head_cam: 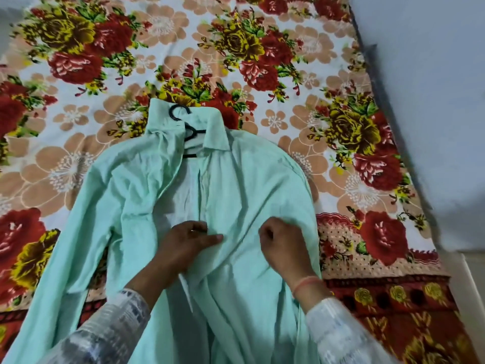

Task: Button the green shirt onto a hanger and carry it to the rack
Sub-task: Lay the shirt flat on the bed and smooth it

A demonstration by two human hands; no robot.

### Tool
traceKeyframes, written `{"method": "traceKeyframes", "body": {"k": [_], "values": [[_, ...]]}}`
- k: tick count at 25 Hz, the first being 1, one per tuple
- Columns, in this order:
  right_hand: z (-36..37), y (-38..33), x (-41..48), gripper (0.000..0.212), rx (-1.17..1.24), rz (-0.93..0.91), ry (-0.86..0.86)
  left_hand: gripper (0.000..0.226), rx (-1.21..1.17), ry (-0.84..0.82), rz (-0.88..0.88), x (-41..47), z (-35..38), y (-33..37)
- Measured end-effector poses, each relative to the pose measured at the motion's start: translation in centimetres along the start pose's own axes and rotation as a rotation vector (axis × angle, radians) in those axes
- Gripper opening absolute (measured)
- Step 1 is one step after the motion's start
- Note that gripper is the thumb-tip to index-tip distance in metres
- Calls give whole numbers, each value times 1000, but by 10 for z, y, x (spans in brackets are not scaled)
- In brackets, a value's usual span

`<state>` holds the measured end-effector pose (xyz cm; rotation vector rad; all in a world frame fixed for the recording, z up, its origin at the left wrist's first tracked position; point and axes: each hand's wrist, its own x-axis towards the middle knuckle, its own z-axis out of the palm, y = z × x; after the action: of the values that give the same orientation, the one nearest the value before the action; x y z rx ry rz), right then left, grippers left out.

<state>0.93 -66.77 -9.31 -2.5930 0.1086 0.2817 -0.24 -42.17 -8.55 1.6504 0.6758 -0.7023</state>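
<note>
- The green shirt (236, 193) lies face up on the floral bed sheet (341, 74); the black hanger (189, 128) is already inside the collar, at 12 o'clock.
- The front is open near the collar, and I see no closed button.
- The left hand (189, 240) and right hand (280, 243) are at 6 o'clock, each grip narrow and pinching the shirt cloth.
- Buttoning and carrying are not yet done, I judge.

The green shirt (249, 179) is a pale mint green, one plain colour, and its inner side shows almost white. The hanger (193, 132) at the collar is black. The bedsheet (78, 158) has a white ground with big dark red roses, olive-yellow roses, green leaves and flat peach flowers with white centres. Its border (393, 292) is dark red with yellow flowers, above it a band of small dots. The left sleeve (112, 329) is white with a grey-blue print; the right sleeve (338, 334) is plain white. A thread (305, 282) on the right wrist is orange-pink. The wall (433, 74) is pale grey-blue.
</note>
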Motion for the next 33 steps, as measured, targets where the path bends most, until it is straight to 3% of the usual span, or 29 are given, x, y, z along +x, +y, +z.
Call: {"method": "traceKeyframes", "body": {"k": [2,4,5,7,9,10,12,13,16,18,20,22,24,27,28,30,32,33], "values": [[12,12,-32,11,-11,73,-20,55,284,57,55,-5,1,-9],[15,25,-48,2,-3,106,69,49,374,88,69,-14,6,-12],[13,28,-53,12,-16,138,111,43,287,122,83,-18,8,-12],[11,35,-61,33,-15,203,134,27,-139,164,77,-26,13,-8],[7,34,-67,40,18,295,35,30,-514,18,19,-35,15,-8],[6,36,-68,38,62,314,-43,38,-603,-78,-19,-41,14,-14],[2,41,-70,25,181,334,-173,52,-567,-221,-68,-51,11,-35],[0,44,-71,22,215,362,-132,63,-511,-272,-75,-55,10,-48],[-6,59,-76,20,190,476,241,80,-456,-288,-52,-61,10,-77],[-2,51,-95,32,177,412,252,82,-552,-241,29,-63,9,-93],[13,35,-123,59,90,333,58,74,-585,-271,118,-71,9,-100],[24,28,-149,69,-25,348,-44,48,-483,-317,142,-80,11,-101],[19,30,-167,67,-156,322,99,23,-457,-286,132,-92,14,-101],[19,39,-183,48,-284,77,347,24,-618,-209,140,-100,13,-108],[23,36,-192,36,-255,47,302,29,-621,-215,158,-102,12,-112],[30,32,-207,20,-106,193,137,37,-599,-246,183,-106,10,-124],[34,43,-222,26,50,358,-4,46,-637,-277,171,-113,10,-135],[33,50,-233,37,100,338,-66,51,-664,-291,142,-115,8,-143]]}}
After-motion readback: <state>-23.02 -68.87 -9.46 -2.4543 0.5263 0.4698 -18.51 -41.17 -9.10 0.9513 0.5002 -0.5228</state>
